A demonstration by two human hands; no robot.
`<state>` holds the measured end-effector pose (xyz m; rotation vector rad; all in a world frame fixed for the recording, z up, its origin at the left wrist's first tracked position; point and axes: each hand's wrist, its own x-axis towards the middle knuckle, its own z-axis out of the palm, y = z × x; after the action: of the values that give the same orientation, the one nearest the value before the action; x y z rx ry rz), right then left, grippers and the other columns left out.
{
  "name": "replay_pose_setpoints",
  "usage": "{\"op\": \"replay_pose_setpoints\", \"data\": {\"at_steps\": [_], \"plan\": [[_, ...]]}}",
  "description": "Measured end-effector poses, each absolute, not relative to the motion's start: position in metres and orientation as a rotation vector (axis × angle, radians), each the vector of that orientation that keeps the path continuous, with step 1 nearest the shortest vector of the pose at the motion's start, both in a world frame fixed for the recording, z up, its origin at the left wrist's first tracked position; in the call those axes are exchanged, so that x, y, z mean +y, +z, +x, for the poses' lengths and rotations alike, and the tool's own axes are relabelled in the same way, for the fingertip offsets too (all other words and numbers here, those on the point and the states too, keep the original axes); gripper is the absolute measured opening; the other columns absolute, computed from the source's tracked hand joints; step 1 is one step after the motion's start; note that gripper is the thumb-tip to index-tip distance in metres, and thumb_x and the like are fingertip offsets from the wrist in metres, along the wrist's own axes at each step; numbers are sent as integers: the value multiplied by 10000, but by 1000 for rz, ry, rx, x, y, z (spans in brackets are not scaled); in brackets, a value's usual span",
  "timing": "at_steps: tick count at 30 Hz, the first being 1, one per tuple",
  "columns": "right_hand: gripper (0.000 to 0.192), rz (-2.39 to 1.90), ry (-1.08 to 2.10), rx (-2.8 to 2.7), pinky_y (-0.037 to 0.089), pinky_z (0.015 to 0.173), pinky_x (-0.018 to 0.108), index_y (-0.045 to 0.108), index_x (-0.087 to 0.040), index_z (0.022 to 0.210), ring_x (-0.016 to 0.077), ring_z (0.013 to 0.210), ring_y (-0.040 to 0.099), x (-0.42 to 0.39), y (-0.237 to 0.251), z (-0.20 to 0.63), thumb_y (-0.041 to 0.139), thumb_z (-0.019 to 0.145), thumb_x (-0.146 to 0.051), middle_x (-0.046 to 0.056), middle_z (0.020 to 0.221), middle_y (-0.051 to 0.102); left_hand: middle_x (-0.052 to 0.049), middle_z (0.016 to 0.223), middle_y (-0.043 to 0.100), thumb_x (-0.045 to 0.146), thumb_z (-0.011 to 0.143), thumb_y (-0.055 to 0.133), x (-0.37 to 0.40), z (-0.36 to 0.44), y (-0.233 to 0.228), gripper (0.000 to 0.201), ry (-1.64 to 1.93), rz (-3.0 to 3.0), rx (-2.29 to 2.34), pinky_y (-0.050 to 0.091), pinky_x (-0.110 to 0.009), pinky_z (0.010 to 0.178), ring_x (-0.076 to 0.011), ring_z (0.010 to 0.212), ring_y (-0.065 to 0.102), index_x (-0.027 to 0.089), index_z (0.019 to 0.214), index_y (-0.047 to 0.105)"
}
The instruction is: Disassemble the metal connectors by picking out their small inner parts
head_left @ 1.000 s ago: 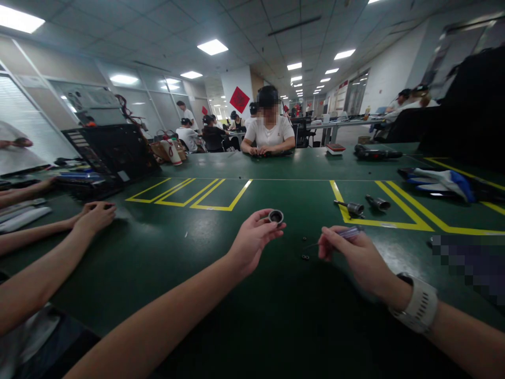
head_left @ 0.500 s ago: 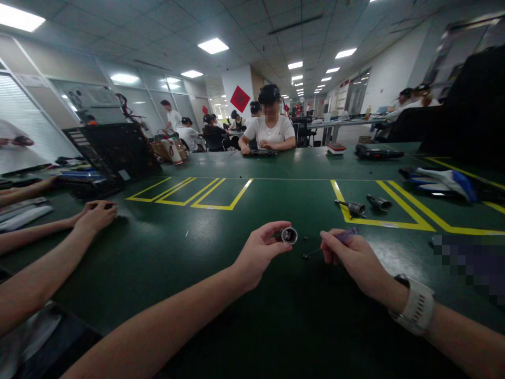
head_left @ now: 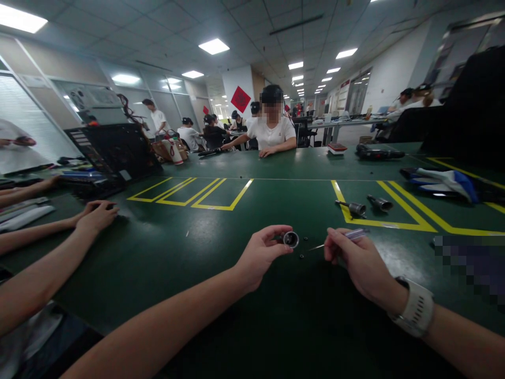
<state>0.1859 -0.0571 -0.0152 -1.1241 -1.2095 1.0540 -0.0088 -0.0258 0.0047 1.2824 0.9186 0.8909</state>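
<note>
Pinching a small round metal cup point(head_left: 291, 240) between thumb and fingers, the left hand point(head_left: 256, 255) holds it near two tiny dark parts point(head_left: 302, 256) on the green table point(head_left: 197, 284). Its open end shows, but I cannot name the dark shape inside, and fingers cover part of its wall. The right hand point(head_left: 357, 260), its wrist in a pale watch band point(head_left: 416, 310), pinches a slim tool point(head_left: 357, 234); the lower fingers curl out of sight, hiding some of the handle. The thin tip ends apart from the cup; whether it touches the table, I can't tell. Beyond lie two metal pieces point(head_left: 357, 209), one overlapping the yellow tape point(head_left: 406, 228). At left, a co-worker's hand point(head_left: 97, 216) conceals most of whatever it has, and a pixelated patch point(head_left: 469, 263) blots out the right edge. Both forearms are cut off by the frame.
</note>
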Motion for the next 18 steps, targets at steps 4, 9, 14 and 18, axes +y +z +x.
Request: {"op": "replay_pose_setpoints", "data": {"at_steps": [4,9,14,18], "plan": [[318,-990,1106,-1132,403,521,241,576,-176,629,116,539,514,-62,-9,182,563,817,-432,-5,550,580,-72,1040,617,79,664,653,-26,-8,5,369,898,1251,913,460,-376,889,-192,957,575,162,1022,618],[309,-929,1144,-1072,398,505,231,589,-176,611,113,537,511,-68,-4,176,585,807,-415,-4,549,581,-76,1031,608,77,658,649,-27,-9,5,351,899,1212,928,465,-381,888,-200,966,574,155,999,616],[299,-864,1148,-1084,417,526,239,600,-180,617,120,561,522,-72,0,172,579,816,-402,1,568,586,-69,993,622,55,639,644,-29,-7,6,345,898,1214,956,461,-376,876,-191,929,584,153,969,623],[281,-870,1070,-1226,442,587,261,625,-189,684,131,627,550,-74,-6,172,531,858,-388,8,643,615,-53,926,636,35,626,640,-32,-4,7,351,898,1204,954,456,-357,867,-170,879,593,143,959,620]]}}
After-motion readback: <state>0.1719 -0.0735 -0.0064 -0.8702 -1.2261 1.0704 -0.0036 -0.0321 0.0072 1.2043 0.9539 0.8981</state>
